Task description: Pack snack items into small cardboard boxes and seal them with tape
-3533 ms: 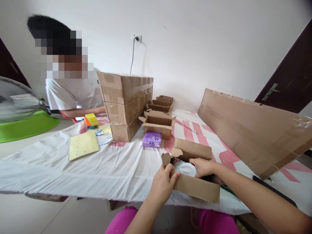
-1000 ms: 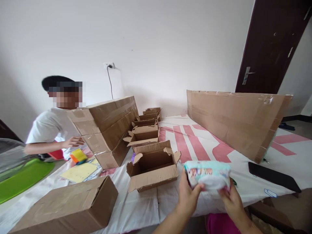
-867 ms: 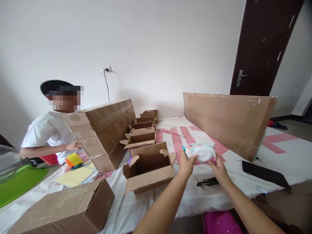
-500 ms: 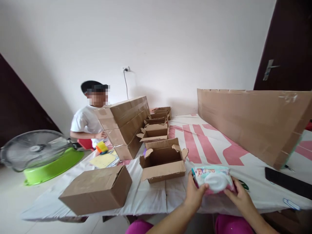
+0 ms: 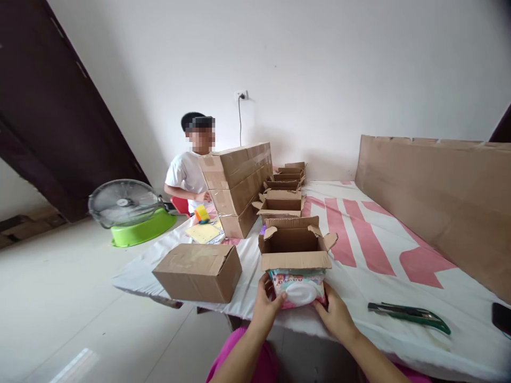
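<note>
A plain white wall (image 5: 319,69) closes the far side. In front of it stands the table (image 5: 399,292), covered with a white cloth that bears pink bands. A tall cardboard panel (image 5: 435,207) stands along the right. Left of centre, brown cartons are stacked (image 5: 239,186) three high, taped, in a line running from near to far. Beyond the stack's left side sits a co-worker (image 5: 187,175) in a white top. A fan (image 5: 128,202) with a green base is on the floor at far left.

A closed carton (image 5: 195,271) lies at the near left of the table. To its right, near the table's near edge, is an open carton (image 5: 295,260), mouth up, flaps spread, long side running left to right. Further open cartons (image 5: 280,214) form a row behind it.

The soft pack (image 5: 301,291) is directly on the near side of the open carton, outside it. Its long axis runs left to right, parallel to the carton's near flap; its white oval lid faces up and toward the wearer. The left hand (image 5: 265,306) grips the left end, the right hand (image 5: 337,316) the right end. Whether the pack touches the cloth cannot be told.

A green-handled knife (image 5: 411,315) lies at near right, also lengthwise left to right. A yellow sheet (image 5: 203,233) lies beside the stack, left.
</note>
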`<state>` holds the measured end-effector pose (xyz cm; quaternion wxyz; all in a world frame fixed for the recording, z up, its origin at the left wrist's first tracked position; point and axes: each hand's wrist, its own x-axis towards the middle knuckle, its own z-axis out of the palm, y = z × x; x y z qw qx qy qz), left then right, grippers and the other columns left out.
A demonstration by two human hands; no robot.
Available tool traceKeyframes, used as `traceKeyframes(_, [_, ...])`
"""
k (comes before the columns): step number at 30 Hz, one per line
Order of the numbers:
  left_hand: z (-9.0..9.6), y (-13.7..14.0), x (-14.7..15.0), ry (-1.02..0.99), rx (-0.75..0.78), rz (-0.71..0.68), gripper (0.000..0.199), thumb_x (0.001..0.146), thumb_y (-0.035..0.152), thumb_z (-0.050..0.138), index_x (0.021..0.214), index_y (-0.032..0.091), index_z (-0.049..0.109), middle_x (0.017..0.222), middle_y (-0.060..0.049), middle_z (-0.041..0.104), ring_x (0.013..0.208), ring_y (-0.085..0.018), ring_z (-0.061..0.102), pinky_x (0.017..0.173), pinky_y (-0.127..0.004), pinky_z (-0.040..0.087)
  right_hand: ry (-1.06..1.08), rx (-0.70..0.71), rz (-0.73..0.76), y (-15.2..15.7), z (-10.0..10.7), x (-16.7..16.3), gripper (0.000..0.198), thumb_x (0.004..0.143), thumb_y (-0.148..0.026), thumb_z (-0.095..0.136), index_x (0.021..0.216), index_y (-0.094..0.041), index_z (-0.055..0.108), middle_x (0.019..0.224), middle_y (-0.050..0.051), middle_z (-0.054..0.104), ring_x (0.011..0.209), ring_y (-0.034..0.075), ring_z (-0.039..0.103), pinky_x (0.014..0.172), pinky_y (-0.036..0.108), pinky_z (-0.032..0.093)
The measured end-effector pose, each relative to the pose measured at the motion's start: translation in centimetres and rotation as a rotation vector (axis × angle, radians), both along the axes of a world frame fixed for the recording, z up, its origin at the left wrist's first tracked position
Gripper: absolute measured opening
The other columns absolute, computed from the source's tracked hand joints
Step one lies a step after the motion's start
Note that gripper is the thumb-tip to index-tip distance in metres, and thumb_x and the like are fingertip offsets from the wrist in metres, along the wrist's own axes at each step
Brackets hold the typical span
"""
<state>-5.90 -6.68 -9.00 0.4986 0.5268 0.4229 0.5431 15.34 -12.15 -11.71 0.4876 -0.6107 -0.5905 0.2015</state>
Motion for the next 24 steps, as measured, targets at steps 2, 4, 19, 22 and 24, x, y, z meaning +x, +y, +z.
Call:
traceKeyframes(2, [0.4, -0.2, -0.8, 0.162, 0.100, 0.227, 0.070, 0.068, 0.039, 0.072, 0.127, 0.017, 0.043, 0.126, -0.017, 0.053, 0.114, -0.031, 0.057, 0.096, -0.049, 0.047, -0.096, 0.000, -0.008, 0.1, -0.2, -0.2, 0.055, 0.082, -0.044, 0.055, 0.128, -0.014, 0.054, 0.123, 0.017, 0.064, 0.114, 0.031, 0.059, 0.097, 0.046, 0.047])
traceKeyframes(4, [1.6, -0.5, -1.2, 0.333, 0.318, 0.423, 0.062, 0.075, 0.032, 0.067, 0.130, 0.018, 0.042, 0.132, -0.016, 0.048, 0.123, -0.030, 0.049, 0.101, -0.050, 0.043, -0.144, 0.000, -0.016, -0.2, -0.2, -0.2, 0.054, 0.084, -0.045, 0.054, 0.127, -0.014, 0.054, 0.122, 0.016, 0.064, 0.113, 0.031, 0.060, 0.095, 0.044, 0.048])
traceKeyframes(19, [10.6, 8.1, 0.3, 0.425, 0.529, 0.302, 0.033, 0.080, 0.018, 0.063, 0.113, 0.022, 0.058, 0.104, -0.004, 0.070, 0.099, -0.019, 0.064, 0.091, -0.035, 0.049, -0.099, 0.021, -0.061, -0.7, -1.0, 0.4, 0.058, 0.079, -0.043, 0.061, 0.131, -0.018, 0.050, 0.127, 0.014, 0.062, 0.115, 0.030, 0.060, 0.095, 0.042, 0.051])
traceKeyframes(22, [9.8, 8.7, 0.1, 0.387, 0.601, 0.336, 0.023, 0.083, 0.023, 0.062, 0.105, 0.021, 0.062, 0.104, -0.006, 0.070, 0.100, -0.021, 0.064, 0.090, -0.036, 0.049, -0.094, 0.039, -0.058, -0.8, -1.4, 0.4, 0.061, 0.078, -0.039, 0.061, 0.134, -0.018, 0.047, 0.131, 0.014, 0.059, 0.119, 0.029, 0.058, 0.099, 0.042, 0.049])
traceKeyframes(24, [9.6, 8.9, 0.0, 0.384, 0.627, 0.330, 0.019, 0.084, 0.023, 0.061, 0.103, 0.020, 0.064, 0.101, -0.006, 0.071, 0.097, -0.021, 0.065, 0.088, -0.036, 0.050, -0.106, 0.026, -0.037, -0.9, -1.3, 0.4, 0.055, 0.079, -0.034, 0.059, 0.131, -0.019, 0.049, 0.128, 0.013, 0.061, 0.117, 0.028, 0.059, 0.099, 0.041, 0.049])
